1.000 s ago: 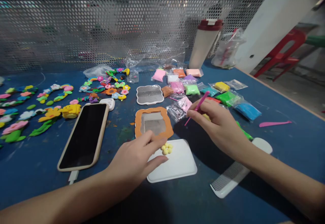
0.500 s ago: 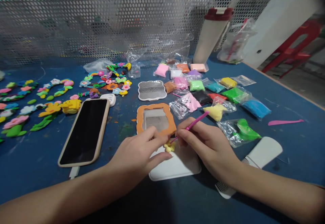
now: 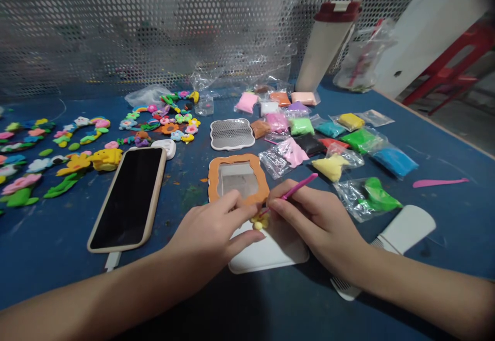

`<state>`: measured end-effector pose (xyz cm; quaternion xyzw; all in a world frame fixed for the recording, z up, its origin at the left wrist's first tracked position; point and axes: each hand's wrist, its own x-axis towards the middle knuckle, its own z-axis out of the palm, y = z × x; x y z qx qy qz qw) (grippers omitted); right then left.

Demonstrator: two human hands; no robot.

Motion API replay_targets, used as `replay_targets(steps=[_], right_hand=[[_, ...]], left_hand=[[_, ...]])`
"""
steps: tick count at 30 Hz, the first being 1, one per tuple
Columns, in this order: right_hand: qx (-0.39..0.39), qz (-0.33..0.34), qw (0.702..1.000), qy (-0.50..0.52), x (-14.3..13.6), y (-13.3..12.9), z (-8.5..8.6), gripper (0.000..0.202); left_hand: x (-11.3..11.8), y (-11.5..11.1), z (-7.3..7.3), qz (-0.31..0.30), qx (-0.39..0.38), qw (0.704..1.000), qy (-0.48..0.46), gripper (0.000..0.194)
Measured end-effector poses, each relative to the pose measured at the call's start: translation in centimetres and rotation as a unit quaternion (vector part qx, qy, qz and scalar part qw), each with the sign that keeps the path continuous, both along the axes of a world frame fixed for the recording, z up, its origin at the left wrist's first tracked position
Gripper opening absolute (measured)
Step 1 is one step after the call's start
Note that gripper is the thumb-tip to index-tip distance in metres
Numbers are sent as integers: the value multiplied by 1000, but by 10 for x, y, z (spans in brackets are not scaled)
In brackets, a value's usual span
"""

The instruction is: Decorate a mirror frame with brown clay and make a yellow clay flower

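Note:
A small yellow clay flower [image 3: 260,221] lies on a white flat panel [image 3: 273,252], just below an orange-clay-edged mirror frame [image 3: 260,178]. My left hand [image 3: 216,230] rests over the panel's left side, its thumb and index finger apart on either side of the flower. Whether those fingertips touch the petals is hard to tell. In a pen-like grip, my right hand [image 3: 319,217] holds a pink modelling tool [image 3: 299,185]. The tool's thin tip points down at the flower and is partly hidden by fingers.
Left of my hands lies a phone [image 3: 127,201] with a cable. Bagged clay [image 3: 330,165] in several colours spreads across the right. A white comb [image 3: 406,230] sits by my right forearm, with another pink tool [image 3: 441,182] beyond. Clay decorations [image 3: 79,163] fill the far left.
The view has shifted slightly. Both hands stay around the flower, and the pink tool has tilted a little lower with its tip still at the flower.

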<state>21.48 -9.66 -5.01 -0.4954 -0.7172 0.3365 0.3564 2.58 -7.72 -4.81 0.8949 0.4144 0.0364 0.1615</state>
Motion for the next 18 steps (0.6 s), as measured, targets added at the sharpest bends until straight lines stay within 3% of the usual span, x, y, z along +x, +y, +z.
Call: replay_targets(steps=[9, 18], right_hand=[[50, 43, 997, -37, 1, -2, -1, 22], [75, 53, 996, -12, 2, -6, 3, 16]], left_hand=[[0, 0, -3, -1, 7, 1000, -17, 22], [1, 1, -4, -1, 11, 1000, -14, 23]])
